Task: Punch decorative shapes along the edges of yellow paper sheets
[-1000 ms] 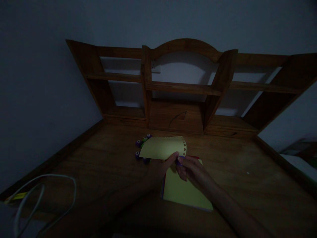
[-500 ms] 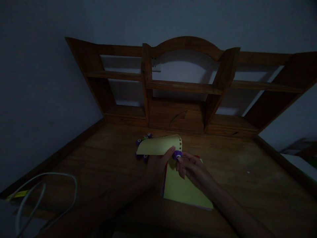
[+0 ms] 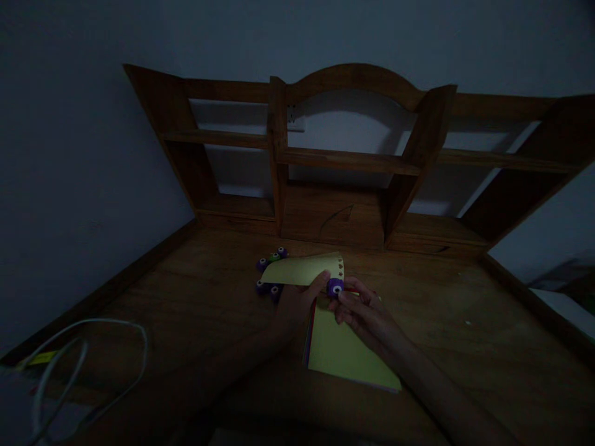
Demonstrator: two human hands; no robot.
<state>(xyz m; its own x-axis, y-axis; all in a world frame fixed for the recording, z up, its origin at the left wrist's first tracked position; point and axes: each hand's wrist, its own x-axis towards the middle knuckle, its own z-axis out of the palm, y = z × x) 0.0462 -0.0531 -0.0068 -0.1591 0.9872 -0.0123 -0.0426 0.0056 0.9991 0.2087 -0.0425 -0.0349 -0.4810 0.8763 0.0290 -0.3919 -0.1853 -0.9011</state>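
Observation:
A curved yellow sheet of paper (image 3: 297, 270) is held above the desk by my left hand (image 3: 302, 300), its thumb on top. Small shapes, among them a heart and a star, are cut along the sheet's right edge. At the near right corner of that edge sits a purple craft punch (image 3: 335, 287) with a white ring on it. My right hand (image 3: 360, 308) grips this punch, fingers closed around its right side. Several more craft punches (image 3: 261, 264), purple and green, stand on the desk behind and left of the sheet. The left fingers under the paper are hidden.
A stack of coloured paper (image 3: 351, 353), yellow on top, lies below my right hand. The wooden shelf unit (image 3: 334, 217) stands along the back of the desk (image 3: 209, 279). A white cable (image 3: 139, 337) loops at the left front. The room is dim.
The purple punch has turned so that its ringed face shows more toward me. Both hands keep their hold, and the sheet has shifted only slightly. The camera view has moved a little.

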